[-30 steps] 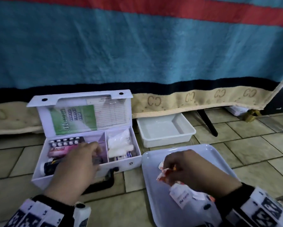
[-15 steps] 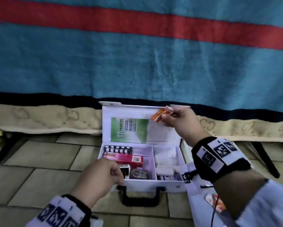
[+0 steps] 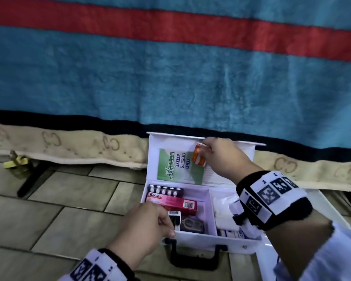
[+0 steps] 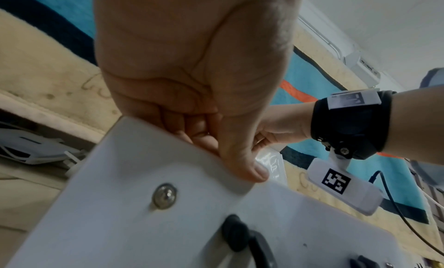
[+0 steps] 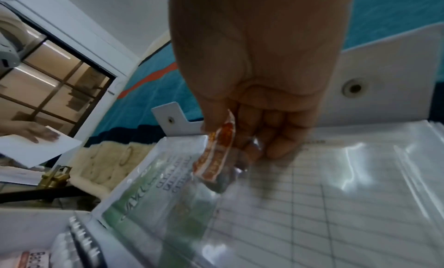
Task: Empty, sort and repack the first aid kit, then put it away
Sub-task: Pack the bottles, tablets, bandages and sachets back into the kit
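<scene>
The white first aid kit (image 3: pixel 203 239) stands open on the tiled floor, its lid (image 3: pixel 241 147) upright against the blanket. My left hand (image 3: pixel 150 224) grips the box's front left rim (image 4: pixel 168 158), thumb on the outside and fingers curled inside. My right hand (image 3: pixel 221 155) pinches small orange-and-white sachets (image 3: pixel 199 157) against the clear plastic pocket (image 5: pixel 336 177) inside the lid, over the green first aid guide (image 3: pixel 178 167). The left compartment holds a blister strip (image 3: pixel 166 189), a pink Bacidin box (image 3: pixel 170 201) and small dark items. White dressings (image 3: pixel 225 209) fill the right compartment.
A white tray (image 3: pixel 332 211) lies on the floor to the right of the kit, partly behind my right arm. A blue, red and cream blanket (image 3: pixel 170 78) hangs behind. A brass padlock (image 3: pixel 18 161) and a black bar (image 3: pixel 32 177) lie at the left.
My right hand lifted the orange sachets from the tray up to the lid's pocket, then lowered them slightly against it. The left hand moved from inside the compartment to the front rim.
</scene>
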`<state>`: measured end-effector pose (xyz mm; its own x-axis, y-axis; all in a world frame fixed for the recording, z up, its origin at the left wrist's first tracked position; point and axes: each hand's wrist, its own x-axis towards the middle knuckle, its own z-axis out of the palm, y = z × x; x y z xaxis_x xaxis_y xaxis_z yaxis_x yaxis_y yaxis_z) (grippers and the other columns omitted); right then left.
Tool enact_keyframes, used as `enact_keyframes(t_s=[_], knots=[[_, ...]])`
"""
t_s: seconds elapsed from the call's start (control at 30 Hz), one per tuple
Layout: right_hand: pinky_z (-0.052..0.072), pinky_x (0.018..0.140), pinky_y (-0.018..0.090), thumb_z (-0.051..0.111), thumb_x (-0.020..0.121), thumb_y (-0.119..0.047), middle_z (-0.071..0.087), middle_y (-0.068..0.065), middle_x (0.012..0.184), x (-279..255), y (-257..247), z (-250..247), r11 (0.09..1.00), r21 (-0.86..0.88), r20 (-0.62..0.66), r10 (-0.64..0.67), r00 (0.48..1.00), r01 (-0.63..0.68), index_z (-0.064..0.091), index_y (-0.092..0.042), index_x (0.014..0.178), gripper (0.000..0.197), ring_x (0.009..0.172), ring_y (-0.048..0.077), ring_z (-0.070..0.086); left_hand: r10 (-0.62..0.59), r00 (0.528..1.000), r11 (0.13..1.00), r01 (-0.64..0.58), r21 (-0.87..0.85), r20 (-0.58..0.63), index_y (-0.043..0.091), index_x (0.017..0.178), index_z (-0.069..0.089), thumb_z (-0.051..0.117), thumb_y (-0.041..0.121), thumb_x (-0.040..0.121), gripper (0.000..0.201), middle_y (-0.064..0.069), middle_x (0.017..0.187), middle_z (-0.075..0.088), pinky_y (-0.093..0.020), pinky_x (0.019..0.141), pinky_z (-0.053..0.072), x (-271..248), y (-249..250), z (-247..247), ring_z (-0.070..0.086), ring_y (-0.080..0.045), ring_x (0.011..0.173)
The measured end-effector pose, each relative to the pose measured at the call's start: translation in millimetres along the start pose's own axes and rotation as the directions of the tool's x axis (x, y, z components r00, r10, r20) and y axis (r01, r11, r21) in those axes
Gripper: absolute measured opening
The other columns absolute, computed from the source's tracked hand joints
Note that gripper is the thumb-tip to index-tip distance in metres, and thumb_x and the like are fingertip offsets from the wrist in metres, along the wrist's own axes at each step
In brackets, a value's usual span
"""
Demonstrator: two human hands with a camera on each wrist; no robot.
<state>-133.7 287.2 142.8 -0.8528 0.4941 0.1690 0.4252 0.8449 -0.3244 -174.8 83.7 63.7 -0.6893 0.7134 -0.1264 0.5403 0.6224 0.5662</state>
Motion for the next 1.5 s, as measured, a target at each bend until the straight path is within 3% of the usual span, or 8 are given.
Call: enact_keyframes(t_s=[0.23, 0.37, 0.6, 0.7, 0.8, 1.07, 1.3, 1.5], knots=[[0.051, 0.071, 0.030, 0.052, 0.094, -0.023, 0.070, 0.009, 0.084, 6, -1, 8, 1.000, 0.015, 0.005, 0.018, 1.000, -0.018, 0.072, -0.014, 0.088, 0.023, 0.081, 0.027, 0.063, 0.007, 1.000, 1.000, -0.007, 0.000, -0.008, 0.034, 0.053, 0.062, 0.079, 0.035, 0.066, 0.021, 0.013, 0.060, 0.062, -0.011, 0.055, 0.037, 0, 1, 0, 0.055, 0.003, 0.063], [0.041, 0.068, 0.022, 0.060, 0.089, -0.023, 0.065, 0.000, 0.080, 5, -4, 2, 0.997, 0.082, 0.016, 0.006, 1.000, -0.007, 0.073, -0.021, 0.092, 0.013, 0.075, 0.015, 0.056, 0.010, 1.000, 1.000, -0.010, 0.001, -0.012, 0.034, 0.055, 0.064, 0.078, 0.036, 0.067, 0.019, 0.013, 0.060, 0.062, -0.011, 0.053, 0.035, 0, 0, 0, 0.055, 0.003, 0.063], [0.047, 0.077, 0.026, 0.057, 0.091, -0.022, 0.068, 0.001, 0.082, 4, -3, 6, 0.997, 0.075, 0.037, 0.005, 0.999, -0.007, 0.073, -0.019, 0.092, 0.016, 0.084, 0.018, 0.061, 0.015, 1.000, 1.000, -0.015, 0.015, -0.026, 0.033, 0.055, 0.061, 0.078, 0.035, 0.069, 0.022, 0.013, 0.059, 0.059, -0.005, 0.049, 0.031, -1, 1, 0, 0.051, 0.006, 0.058], [0.037, 0.073, 0.022, 0.058, 0.091, -0.027, 0.062, -0.006, 0.080, 2, -3, 11, 0.997, 0.070, 0.075, 0.032, 0.997, -0.037, 0.068, -0.025, 0.091, 0.011, 0.083, 0.014, 0.058, 0.014, 1.000, 1.000, -0.014, 0.011, -0.025, 0.034, 0.055, 0.062, 0.078, 0.036, 0.069, 0.021, 0.013, 0.059, 0.060, -0.005, 0.049, 0.031, -1, 2, 0, 0.052, 0.006, 0.059], [0.043, 0.069, 0.023, 0.068, 0.083, -0.024, 0.062, -0.006, 0.080, 3, -1, 10, 0.990, 0.125, 0.113, 0.046, 0.993, -0.060, 0.061, -0.027, 0.081, 0.008, 0.081, 0.014, 0.061, 0.009, 1.000, 1.000, -0.008, 0.012, -0.025, 0.033, 0.054, 0.061, 0.078, 0.036, 0.068, 0.023, 0.013, 0.057, 0.059, -0.005, 0.048, 0.031, -2, 2, -1, 0.051, 0.007, 0.057], [0.047, 0.078, 0.027, 0.063, 0.087, -0.025, 0.070, -0.001, 0.089, -2, -6, 11, 0.999, -0.003, 0.097, 0.044, 0.994, -0.043, 0.071, -0.025, 0.089, 0.009, 0.088, 0.018, 0.063, 0.005, 1.000, 1.000, -0.005, 0.014, -0.017, 0.034, 0.054, 0.062, 0.078, 0.037, 0.068, 0.022, 0.013, 0.056, 0.059, -0.006, 0.049, 0.032, -2, 2, -2, 0.051, 0.007, 0.056], [0.049, 0.069, 0.027, 0.062, 0.086, -0.014, 0.066, 0.000, 0.082, 2, -4, 16, 0.986, 0.127, 0.092, 0.096, 0.991, -0.108, 0.048, -0.028, 0.066, 0.028, 0.080, 0.019, 0.064, 0.001, 1.000, 1.000, -0.001, 0.011, -0.020, 0.034, 0.053, 0.062, 0.079, 0.036, 0.067, 0.022, 0.014, 0.056, 0.060, -0.008, 0.052, 0.033, -2, 3, -1, 0.052, 0.006, 0.058], [0.048, 0.070, 0.027, 0.056, 0.090, -0.023, 0.067, 0.001, 0.088, -4, -11, 15, 0.995, 0.019, 0.085, 0.093, 0.992, -0.095, 0.062, -0.025, 0.082, 0.010, 0.082, 0.021, 0.061, -0.014, 1.000, 1.000, 0.014, 0.009, -0.018, 0.033, 0.051, 0.062, 0.080, 0.035, 0.066, 0.024, 0.014, 0.055, 0.060, -0.009, 0.051, 0.033, 0, 1, 0, 0.052, 0.006, 0.057]])
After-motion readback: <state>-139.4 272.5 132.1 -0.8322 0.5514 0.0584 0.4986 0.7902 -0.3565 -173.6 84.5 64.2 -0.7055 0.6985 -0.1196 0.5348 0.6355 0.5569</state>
